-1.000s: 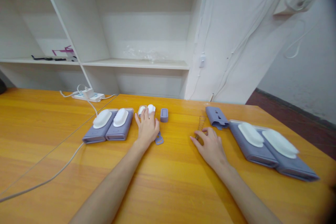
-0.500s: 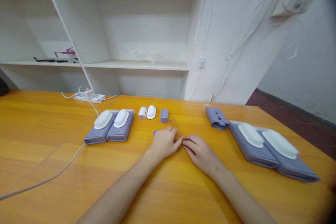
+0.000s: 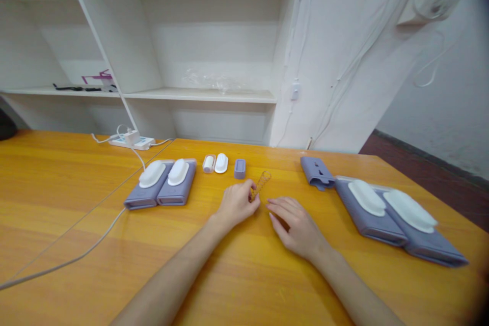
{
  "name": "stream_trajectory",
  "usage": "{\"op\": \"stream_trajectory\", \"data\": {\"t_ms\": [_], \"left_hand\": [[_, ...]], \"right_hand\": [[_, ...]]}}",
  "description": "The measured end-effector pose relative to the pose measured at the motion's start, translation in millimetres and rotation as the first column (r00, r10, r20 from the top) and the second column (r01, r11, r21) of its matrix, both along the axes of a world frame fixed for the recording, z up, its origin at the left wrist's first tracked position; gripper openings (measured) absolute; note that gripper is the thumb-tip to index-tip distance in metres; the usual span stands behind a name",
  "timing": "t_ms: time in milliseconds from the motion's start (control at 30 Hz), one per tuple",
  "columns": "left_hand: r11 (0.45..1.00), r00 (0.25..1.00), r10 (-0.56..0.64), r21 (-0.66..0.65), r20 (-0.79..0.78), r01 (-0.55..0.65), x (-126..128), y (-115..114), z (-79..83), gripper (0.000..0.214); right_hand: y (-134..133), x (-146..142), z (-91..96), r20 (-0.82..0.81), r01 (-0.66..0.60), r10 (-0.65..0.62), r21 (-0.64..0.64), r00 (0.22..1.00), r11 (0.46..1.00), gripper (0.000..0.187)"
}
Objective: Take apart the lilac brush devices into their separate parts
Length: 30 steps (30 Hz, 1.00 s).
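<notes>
A thin wire coil spring point(image 3: 263, 182) slants up and away from my left hand point(image 3: 237, 204), its lower end pinched between thumb and fingers. Just to the right, my right hand point(image 3: 294, 224) rests low over the table with curved fingers, thumb apart, holding nothing. Beyond the left hand stands a small purple rectangular block point(image 3: 239, 168) with a recessed top. Beside it lie a white ribbed oval piece point(image 3: 221, 163) and a clear case with a white roll inside point(image 3: 208, 163).
Two purple flat housings with white oval caps point(image 3: 178, 172) lie on the left; two similar housings point(image 3: 410, 209) lie on the right near a purple shell point(image 3: 317, 172). A power strip point(image 3: 132, 140) sits at the back, with cables point(image 3: 69, 264) crossing the wooden table point(image 3: 244, 275).
The spring has been taken up in my left hand and now tilts to the right. My right hand has parted from the left. A small purple piece beside the left hand is no longer visible.
</notes>
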<state>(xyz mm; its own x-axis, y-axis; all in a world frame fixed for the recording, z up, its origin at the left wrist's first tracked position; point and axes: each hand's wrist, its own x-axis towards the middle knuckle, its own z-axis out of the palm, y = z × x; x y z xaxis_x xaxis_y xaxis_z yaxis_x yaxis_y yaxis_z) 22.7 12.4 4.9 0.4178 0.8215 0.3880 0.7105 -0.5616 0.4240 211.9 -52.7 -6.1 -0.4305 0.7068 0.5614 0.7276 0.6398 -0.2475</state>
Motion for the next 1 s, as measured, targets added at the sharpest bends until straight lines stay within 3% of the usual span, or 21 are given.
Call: {"op": "stream_trajectory", "data": {"t_ms": [100,200,333,433,633,1000], "left_hand": [[0.997,0.99,0.014,0.07,0.137,-0.024,-6,6,2.1,0.013],[0.961,0.953,0.198,0.146,0.231,-0.235,-19,17,4.7,0.012],[0.891,0.899,0.434,0.122,0.061,-0.438,-43,32,2.7,0.016],[0.876,0.876,0.479,0.088,-0.046,-0.474,-54,40,-2.6,0.017],[0.892,0.891,0.451,0.053,-0.053,-0.448,-55,49,-10.7,0.03],[0.985,0.984,0.173,0.03,-0.053,-0.172,-57,42,-7.5,0.04]], "right_hand": [[2,3,-1.5,-0.004,0.029,-0.029,0.009,1.0,1.0,0.026],[2,3,-2.3,0.0,0.043,-0.043,0.006,0.999,0.999,0.026],[3,2,-3.6,0.003,0.059,-0.059,-0.014,0.998,0.998,0.025],[4,3,-4.5,0.005,0.068,-0.068,-0.023,0.998,0.997,0.026],[6,3,-5.5,0.001,0.075,-0.075,-0.018,0.997,0.997,0.028],[5,2,-4.6,0.011,0.07,-0.069,-0.02,0.998,0.997,0.026]]}}
